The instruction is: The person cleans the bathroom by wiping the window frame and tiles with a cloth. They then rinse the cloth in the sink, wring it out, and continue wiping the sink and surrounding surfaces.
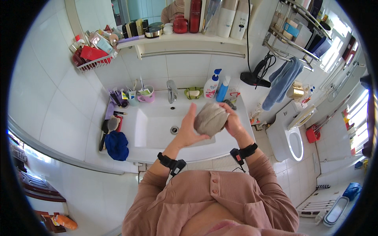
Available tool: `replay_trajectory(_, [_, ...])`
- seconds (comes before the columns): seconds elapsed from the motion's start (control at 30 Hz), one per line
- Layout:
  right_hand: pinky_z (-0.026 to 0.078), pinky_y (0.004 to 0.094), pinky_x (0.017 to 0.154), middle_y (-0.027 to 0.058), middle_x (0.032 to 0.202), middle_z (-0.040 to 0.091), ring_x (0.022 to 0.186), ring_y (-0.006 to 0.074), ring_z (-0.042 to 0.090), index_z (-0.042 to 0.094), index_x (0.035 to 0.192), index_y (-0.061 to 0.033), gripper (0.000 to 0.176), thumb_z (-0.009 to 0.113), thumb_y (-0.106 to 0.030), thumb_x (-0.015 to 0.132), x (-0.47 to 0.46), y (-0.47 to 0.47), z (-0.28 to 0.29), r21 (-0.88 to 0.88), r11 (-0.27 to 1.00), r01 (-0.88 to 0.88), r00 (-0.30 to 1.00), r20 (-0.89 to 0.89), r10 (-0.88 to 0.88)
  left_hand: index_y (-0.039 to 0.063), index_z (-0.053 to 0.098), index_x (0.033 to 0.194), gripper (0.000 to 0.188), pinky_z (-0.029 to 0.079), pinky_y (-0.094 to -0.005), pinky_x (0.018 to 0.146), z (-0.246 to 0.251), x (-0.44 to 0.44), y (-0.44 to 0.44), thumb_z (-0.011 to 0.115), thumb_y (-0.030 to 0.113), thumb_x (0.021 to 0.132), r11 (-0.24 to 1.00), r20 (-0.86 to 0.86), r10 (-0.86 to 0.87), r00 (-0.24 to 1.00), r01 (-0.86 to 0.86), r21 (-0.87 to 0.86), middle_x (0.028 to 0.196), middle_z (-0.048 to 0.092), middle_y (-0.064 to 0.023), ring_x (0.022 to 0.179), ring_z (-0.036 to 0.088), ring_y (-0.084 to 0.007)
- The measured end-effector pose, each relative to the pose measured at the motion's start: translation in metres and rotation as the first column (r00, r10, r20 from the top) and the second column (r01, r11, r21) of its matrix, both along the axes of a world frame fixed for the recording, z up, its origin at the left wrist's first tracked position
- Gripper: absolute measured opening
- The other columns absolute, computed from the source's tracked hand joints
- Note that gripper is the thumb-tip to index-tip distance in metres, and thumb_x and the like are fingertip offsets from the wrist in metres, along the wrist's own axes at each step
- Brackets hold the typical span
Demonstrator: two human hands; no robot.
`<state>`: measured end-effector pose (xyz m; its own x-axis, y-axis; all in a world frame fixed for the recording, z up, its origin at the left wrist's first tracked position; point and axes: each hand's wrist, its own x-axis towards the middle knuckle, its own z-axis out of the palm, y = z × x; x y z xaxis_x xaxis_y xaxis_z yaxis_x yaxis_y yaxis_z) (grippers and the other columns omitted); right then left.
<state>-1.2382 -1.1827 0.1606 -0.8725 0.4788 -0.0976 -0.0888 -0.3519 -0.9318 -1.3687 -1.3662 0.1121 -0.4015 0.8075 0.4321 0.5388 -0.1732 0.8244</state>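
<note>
A folded grey-beige cloth [211,119] is between my hands, above the right part of the white washbasin [153,124]. My right hand [233,119] grips its right edge, fingers partly behind it. At its left side is my left hand [189,126], thumb and fingers spread wide, the palm towards the cloth; whether it presses on the cloth is hard to tell. Behind the basin stands the chrome faucet [172,91], with a green soap dish [193,93] to its right. Farther right are a white pump bottle [211,85] and a blue bottle [223,90].
On the basin's left edge lie a hairbrush [113,123] and a dark blue cloth [117,145]; a pink cup [146,94] stands behind. Right of the basin hang a black hair dryer [256,75] and a blue towel [282,82]. A toilet [285,132] is beyond.
</note>
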Motion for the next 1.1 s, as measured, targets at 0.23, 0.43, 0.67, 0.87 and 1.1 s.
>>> replay_trajectory(0.23, [0.050,0.0381,0.099,0.0082,0.122,0.062,0.113,0.0230,0.060,0.054,0.129,-0.0062,0.035,0.037,-0.015,0.100,-0.009,-0.034,-0.010,-0.534,0.843,-0.065,0.998,-0.043,0.050,0.008,0.010,0.157,0.123,0.033,-0.0393,0.114,-0.023,0.029,0.017,0.091,0.020,0.065,0.978,0.463,-0.174,0.869,0.098,0.183,0.150,0.037,-0.0138,0.138,0.039,-0.0254])
replay_trajectory(0.43, [0.049,0.0360,0.097,0.0100,0.124,0.060,0.116,0.0225,0.059,0.050,0.136,-0.0080,0.038,0.049,-0.021,0.100,-0.008,-0.016,-0.019,0.279,0.936,-0.213,0.959,0.243,0.145,0.006,0.044,0.142,0.083,0.044,-0.0359,0.105,-0.032,0.014,0.014,0.086,0.010,0.070,0.996,0.602,-0.079,0.795,0.039,0.079,0.130,0.058,-0.0077,0.119,0.056,-0.0185])
replay_trajectory(0.67, [0.037,0.0444,0.110,0.0129,0.154,0.035,0.140,0.0300,0.037,0.026,0.155,-0.0132,0.090,0.072,-0.047,0.085,0.006,0.019,0.036,0.395,0.794,-0.461,0.875,0.056,0.481,0.003,0.051,0.136,0.066,0.050,-0.0353,0.099,-0.016,-0.005,-0.002,0.076,0.000,0.075,0.958,0.874,-0.258,0.413,0.227,0.175,0.127,0.062,-0.0084,0.114,0.061,-0.0211])
replay_trajectory(0.87, [0.027,0.0490,0.115,0.0172,0.155,0.035,0.141,0.0350,0.036,0.027,0.155,-0.0116,0.105,0.075,-0.060,0.075,-0.033,-0.003,0.057,0.319,0.814,-0.486,0.819,-0.158,0.551,0.002,0.047,0.139,0.061,0.053,-0.0370,0.096,0.000,0.006,0.018,0.067,0.007,0.081,0.790,0.861,-0.503,0.078,0.445,0.421,0.125,0.062,-0.0113,0.110,0.064,-0.0236])
replay_trajectory(1.1, [0.043,0.0400,0.101,0.0142,0.124,0.061,0.120,0.0268,0.056,0.066,0.114,-0.0064,0.048,0.079,-0.035,0.077,-0.036,-0.032,0.057,0.452,0.795,-0.404,0.821,-0.203,0.533,0.004,0.050,0.135,0.055,0.057,-0.0350,0.087,-0.007,0.005,0.007,0.068,0.023,0.087,0.672,0.759,-0.619,-0.204,0.364,0.645,0.119,0.065,-0.0099,0.101,0.067,-0.0209])
